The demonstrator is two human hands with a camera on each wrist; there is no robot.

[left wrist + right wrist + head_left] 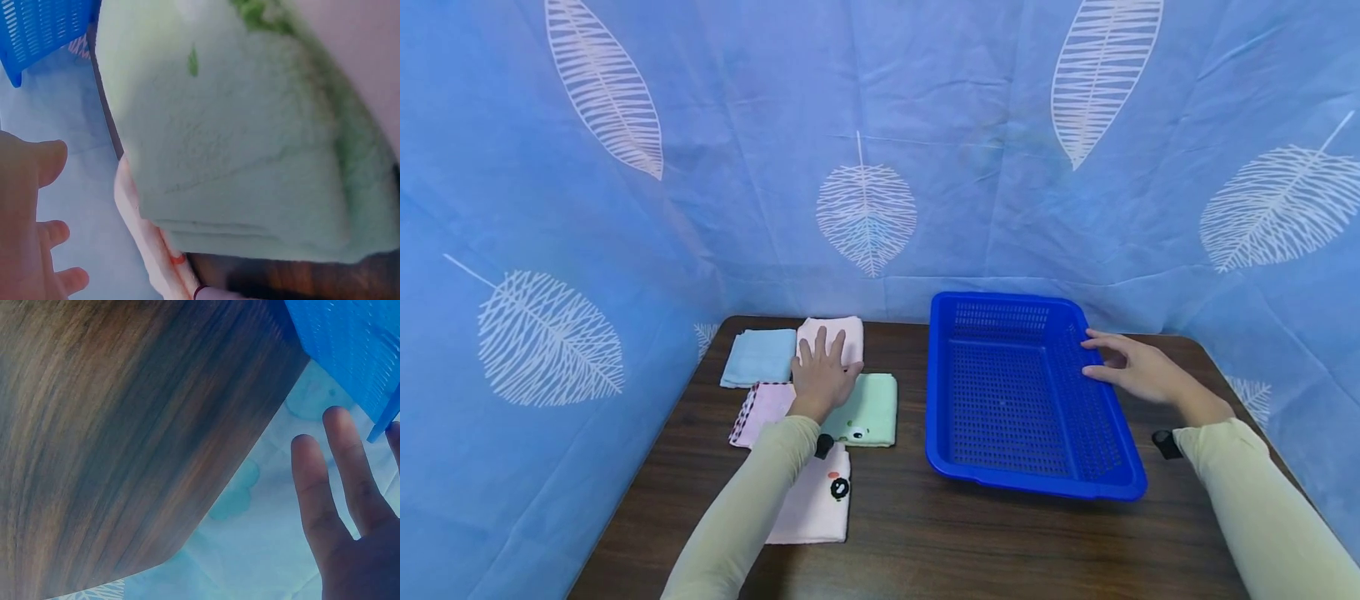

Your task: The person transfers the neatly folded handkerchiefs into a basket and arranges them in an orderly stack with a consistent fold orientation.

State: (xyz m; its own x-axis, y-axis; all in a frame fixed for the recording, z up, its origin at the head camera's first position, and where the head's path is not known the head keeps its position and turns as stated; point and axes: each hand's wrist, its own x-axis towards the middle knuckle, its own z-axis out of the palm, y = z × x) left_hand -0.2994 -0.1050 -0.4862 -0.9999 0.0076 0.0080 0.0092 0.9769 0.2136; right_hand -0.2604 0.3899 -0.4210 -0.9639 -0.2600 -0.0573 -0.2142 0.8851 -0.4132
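Several folded towels lie at the table's left. My left hand is spread flat with straight fingers over the far pink towel, above the green towel. A light blue towel, a pink towel with a dotted border and a pale pink towel with a cartoon face lie around it. My right hand has straight fingers touching the right rim of an empty blue mesh basket.
The dark wooden table is boxed in by blue leaf-print cloth at the back and both sides. Black wrist mounts show by both sleeves.
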